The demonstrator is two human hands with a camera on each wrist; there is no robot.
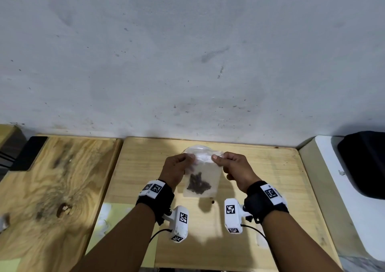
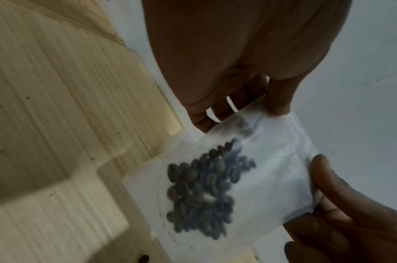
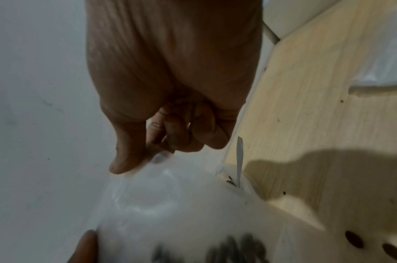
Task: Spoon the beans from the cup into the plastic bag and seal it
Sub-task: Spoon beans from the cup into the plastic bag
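Observation:
I hold a clear plastic bag [image 1: 205, 171] upright above the light wooden table [image 1: 260, 167]. Dark beans [image 1: 198, 185] lie heaped in its lower half. My left hand [image 1: 190, 159] pinches the bag's top left corner, and my right hand [image 1: 217, 158] pinches the top right. In the left wrist view the left hand [image 2: 276, 110] has its thumb on the bag [image 2: 271, 160], above the beans [image 2: 204, 192]. In the right wrist view the right hand [image 3: 143, 160] pinches the bag's rim [image 3: 170, 204]. A clear cup [image 1: 195, 148] shows dimly behind the bag.
Stray beans [image 3: 353, 239] lie on the table; one bean [image 1: 212, 202] is under the bag. A thin white strip [image 3: 239, 160] stands by the wall edge. A darker wooden board [image 1: 52, 188] with a black flat object [image 1: 31, 153] lies left. A black bag [image 1: 364, 163] sits right.

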